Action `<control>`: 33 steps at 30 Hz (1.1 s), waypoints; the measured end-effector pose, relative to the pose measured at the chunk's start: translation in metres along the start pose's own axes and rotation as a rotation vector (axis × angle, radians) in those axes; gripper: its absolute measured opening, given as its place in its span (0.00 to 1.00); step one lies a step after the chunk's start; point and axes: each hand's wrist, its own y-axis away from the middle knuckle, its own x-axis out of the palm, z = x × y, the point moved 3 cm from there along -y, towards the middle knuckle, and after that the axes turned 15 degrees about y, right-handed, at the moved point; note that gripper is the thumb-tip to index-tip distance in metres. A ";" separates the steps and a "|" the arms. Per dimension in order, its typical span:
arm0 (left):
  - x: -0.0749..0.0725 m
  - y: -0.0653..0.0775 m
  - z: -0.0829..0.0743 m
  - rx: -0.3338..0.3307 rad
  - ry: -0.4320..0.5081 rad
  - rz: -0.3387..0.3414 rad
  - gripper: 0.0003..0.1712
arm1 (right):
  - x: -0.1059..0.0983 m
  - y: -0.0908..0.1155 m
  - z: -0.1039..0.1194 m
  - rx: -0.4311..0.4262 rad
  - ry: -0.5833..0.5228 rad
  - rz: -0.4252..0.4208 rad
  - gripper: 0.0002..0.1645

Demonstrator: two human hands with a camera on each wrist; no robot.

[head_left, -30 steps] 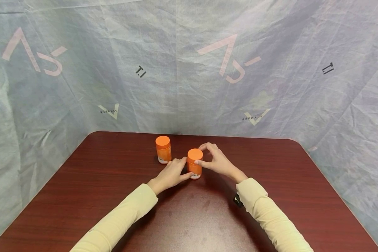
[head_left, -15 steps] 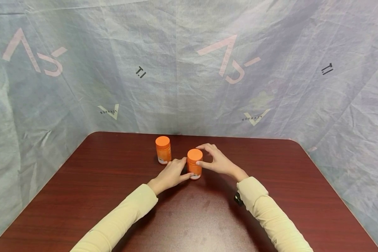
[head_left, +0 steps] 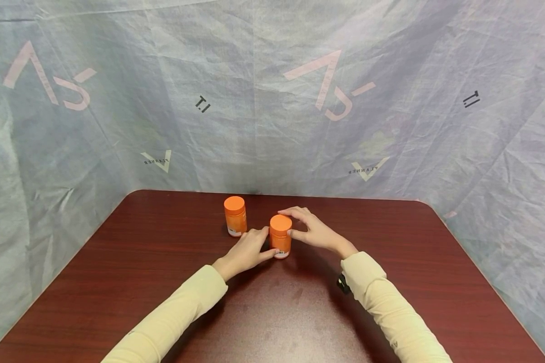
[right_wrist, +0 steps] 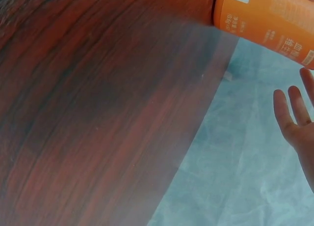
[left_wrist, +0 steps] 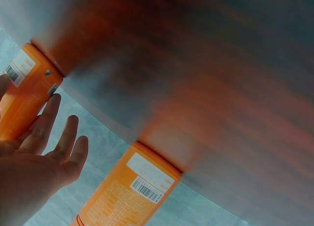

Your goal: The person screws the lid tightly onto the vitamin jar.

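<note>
An orange pill bottle (head_left: 280,242) with an orange lid (head_left: 280,224) stands upright near the middle of the table. My left hand (head_left: 245,253) holds its body, thumb in front and fingers on the left side. At the lid my right hand (head_left: 315,231) has its thumb on the right and its index finger behind. In the left wrist view, the held bottle (left_wrist: 24,91) lies between the thumb and fingers of my left hand (left_wrist: 37,172). The right wrist view shows the bottle (right_wrist: 274,22) at the top right, with several spread fingers of my right hand (right_wrist: 299,123) below it.
A second, similar orange bottle (head_left: 235,218) stands upright just behind and left of my left hand; its label and barcode show in the left wrist view. The dark red wooden table (head_left: 118,262) ends at grey printed cloth (head_left: 254,101) hanging behind it.
My right thumb has slid right along the front of the lid, while the index finger has gone left behind it, a counterclockwise turn. The left hand and both bottles stay in place.
</note>
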 end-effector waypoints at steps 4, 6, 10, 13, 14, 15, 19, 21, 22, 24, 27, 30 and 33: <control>0.000 0.000 0.000 -0.003 -0.003 -0.002 0.29 | 0.000 0.000 0.000 -0.009 0.007 -0.011 0.27; 0.000 0.000 0.000 -0.003 -0.004 -0.003 0.29 | 0.000 0.000 -0.001 0.003 0.006 -0.019 0.27; 0.000 0.000 0.000 -0.006 -0.005 -0.003 0.29 | 0.002 0.001 -0.002 0.053 -0.002 -0.049 0.26; 0.000 0.000 0.000 -0.006 -0.005 -0.002 0.29 | 0.003 0.001 -0.001 0.075 0.010 -0.082 0.25; 0.000 0.000 0.000 -0.006 -0.005 -0.002 0.29 | 0.004 0.001 -0.001 0.080 0.017 -0.093 0.25; 0.000 -0.001 0.000 -0.006 -0.005 -0.002 0.29 | 0.004 0.001 -0.001 0.085 0.025 -0.103 0.25; -0.001 -0.001 0.000 -0.009 -0.001 -0.002 0.29 | 0.006 0.001 0.000 0.106 0.043 -0.129 0.26; -0.001 -0.001 0.000 -0.012 0.001 -0.001 0.29 | 0.007 0.001 0.000 0.111 0.042 -0.132 0.26; -0.001 -0.001 0.000 -0.013 0.003 -0.001 0.29 | 0.007 0.001 0.000 0.110 0.042 -0.133 0.26; -0.001 0.000 0.000 -0.014 0.004 0.000 0.29 | 0.007 0.001 0.000 0.108 0.037 -0.134 0.26; -0.001 0.000 -0.001 -0.011 0.007 0.001 0.29 | 0.006 0.002 -0.002 0.105 0.036 -0.129 0.27; 0.000 0.001 0.000 -0.011 0.011 0.003 0.29 | 0.006 0.002 -0.003 0.092 0.035 -0.121 0.29; 0.000 0.001 0.000 -0.013 0.009 0.005 0.30 | 0.005 0.002 -0.005 0.080 0.024 -0.102 0.33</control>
